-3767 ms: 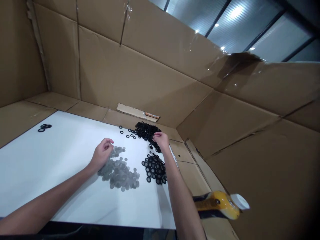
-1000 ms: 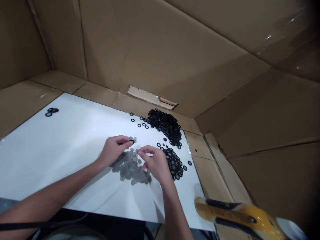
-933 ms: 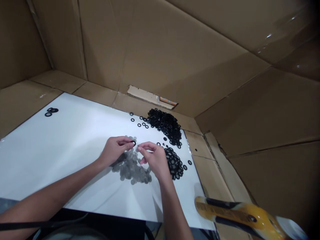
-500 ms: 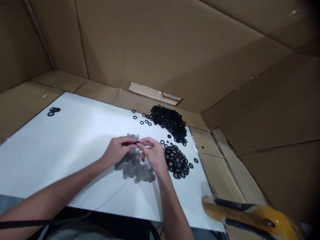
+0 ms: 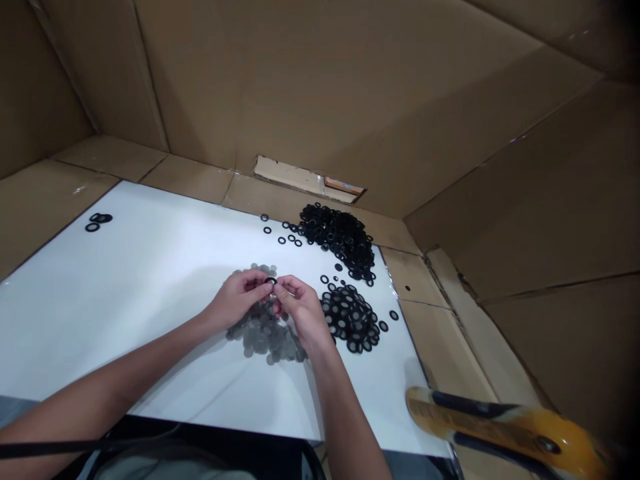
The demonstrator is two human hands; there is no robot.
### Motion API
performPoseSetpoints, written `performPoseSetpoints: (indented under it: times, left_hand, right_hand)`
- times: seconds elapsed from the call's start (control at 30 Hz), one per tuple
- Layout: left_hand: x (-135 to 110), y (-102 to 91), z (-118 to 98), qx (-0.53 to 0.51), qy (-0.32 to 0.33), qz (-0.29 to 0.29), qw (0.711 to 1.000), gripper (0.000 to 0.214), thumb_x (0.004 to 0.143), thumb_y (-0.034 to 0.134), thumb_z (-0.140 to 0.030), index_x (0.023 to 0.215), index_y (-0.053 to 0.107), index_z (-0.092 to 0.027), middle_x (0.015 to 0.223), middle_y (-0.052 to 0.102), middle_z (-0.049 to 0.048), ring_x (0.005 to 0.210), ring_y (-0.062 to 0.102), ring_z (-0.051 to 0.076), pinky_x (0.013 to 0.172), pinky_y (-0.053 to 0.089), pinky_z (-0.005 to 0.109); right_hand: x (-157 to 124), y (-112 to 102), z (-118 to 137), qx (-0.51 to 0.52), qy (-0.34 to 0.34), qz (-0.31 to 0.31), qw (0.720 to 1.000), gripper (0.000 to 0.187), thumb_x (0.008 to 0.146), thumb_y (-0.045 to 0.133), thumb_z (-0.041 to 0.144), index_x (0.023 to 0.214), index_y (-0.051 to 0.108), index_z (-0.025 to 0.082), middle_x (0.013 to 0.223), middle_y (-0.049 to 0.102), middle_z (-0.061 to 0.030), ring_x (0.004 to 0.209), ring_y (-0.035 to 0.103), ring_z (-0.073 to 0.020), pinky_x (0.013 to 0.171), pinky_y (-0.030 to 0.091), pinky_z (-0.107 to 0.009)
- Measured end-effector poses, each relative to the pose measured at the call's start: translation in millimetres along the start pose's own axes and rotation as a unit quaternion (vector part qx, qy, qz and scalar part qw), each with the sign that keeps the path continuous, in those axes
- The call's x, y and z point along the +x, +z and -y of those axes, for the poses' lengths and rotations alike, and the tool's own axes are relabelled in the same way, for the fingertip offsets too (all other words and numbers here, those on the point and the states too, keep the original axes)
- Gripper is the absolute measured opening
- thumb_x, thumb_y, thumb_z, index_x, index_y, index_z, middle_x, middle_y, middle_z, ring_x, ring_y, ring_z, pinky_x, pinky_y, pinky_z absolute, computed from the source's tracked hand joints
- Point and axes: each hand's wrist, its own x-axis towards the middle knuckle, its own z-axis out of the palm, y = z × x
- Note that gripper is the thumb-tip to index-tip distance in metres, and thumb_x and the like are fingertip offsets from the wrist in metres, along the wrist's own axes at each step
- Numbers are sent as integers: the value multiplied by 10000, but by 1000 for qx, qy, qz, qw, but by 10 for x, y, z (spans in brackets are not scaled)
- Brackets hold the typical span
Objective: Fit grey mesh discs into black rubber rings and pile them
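A small black rubber ring (image 5: pixel 271 281) is pinched between my left hand (image 5: pixel 240 297) and my right hand (image 5: pixel 301 303), thumbs and fingertips closed on its two sides. It is tilted so that its opening shows; whether a disc sits in it I cannot tell. Beneath and behind the hands spreads a pile of thin grey discs (image 5: pixel 267 340), partly hidden by them. Just right of my right hand lies a heap of black rings with grey centres (image 5: pixel 353 319). Farther back is a bigger heap of plain black rings (image 5: pixel 335 233).
The white board (image 5: pixel 165 247) lies on cardboard, with cardboard walls (image 5: pixel 310 87) behind and at both sides. Several black rings (image 5: pixel 93 227) lie at the far left. A yellow and black handled tool (image 5: pixel 500 427) rests at the front right.
The black ring has been turned in my fingertips and now shows its opening. My hands stay in nearly the same place, and the view has shifted slightly.
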Motion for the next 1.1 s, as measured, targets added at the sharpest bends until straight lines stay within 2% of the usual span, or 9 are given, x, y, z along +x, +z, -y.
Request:
performPoseSetpoints:
  times: [0.07,0.17,0.23,0.43,0.6,0.77,0.93,1.1]
  left_hand:
    - [-5,-5,3,31,-2,7,999,221,872,636,-402,819,650,-188,711,616,-12,679,582,150,652,454,271]
    - [-17,-10,3,60,-3,7,998,221,874,620,-407,815,635,-194,709,607,-11,676,572,159,648,440,278]
    - [-26,-8,-4,69,-5,12,998,218,875,613,-410,823,630,-200,699,593,-15,672,561,161,649,433,279]
    - [-62,17,-31,64,-8,11,998,233,904,582,-433,925,630,-206,753,598,-10,702,548,158,671,432,276]
    - [-99,28,6,55,6,-34,998,268,922,573,-459,965,627,-200,752,589,-10,701,534,155,665,429,275]
    - [-81,52,31,-18,3,-55,998,283,915,603,-465,962,604,-186,771,595,-10,716,561,146,692,458,275]
    - [-61,60,24,-26,7,-28,999,258,939,575,-453,960,580,-197,769,598,-16,721,572,144,715,468,286]
    - [-33,-31,-30,-15,7,49,999,224,944,564,-415,937,575,-191,737,579,-23,704,560,141,698,443,286]
  right_hand:
    - [-12,-7,12,-22,-22,-19,999,299,755,760,424,885,634,186,756,634,13,537,543,-104,510,430,-232]
    - [-34,-1,31,-57,-40,-21,997,237,793,721,396,862,640,185,636,607,26,527,543,-116,526,441,-235]
    - [-49,12,31,-77,-43,-20,996,195,815,690,371,840,623,189,559,575,38,515,534,-121,530,439,-233]
    - [-91,56,-13,-132,-64,-55,988,144,874,602,351,881,588,208,527,534,55,482,500,-114,478,392,-212]
    - [-103,115,-37,-110,-51,-82,989,201,853,638,393,872,611,195,529,589,37,477,554,-128,506,454,-232]
    - [-72,171,-50,-51,-44,-82,994,223,804,699,391,875,633,190,599,633,19,511,593,-135,540,516,-255]
    - [-58,167,-58,-58,-62,-73,994,191,837,668,376,871,623,194,616,621,22,530,559,-117,518,489,-227]
    - [-75,78,1,-64,-45,-14,997,207,864,650,388,895,586,193,603,614,31,509,519,-106,505,462,-217]
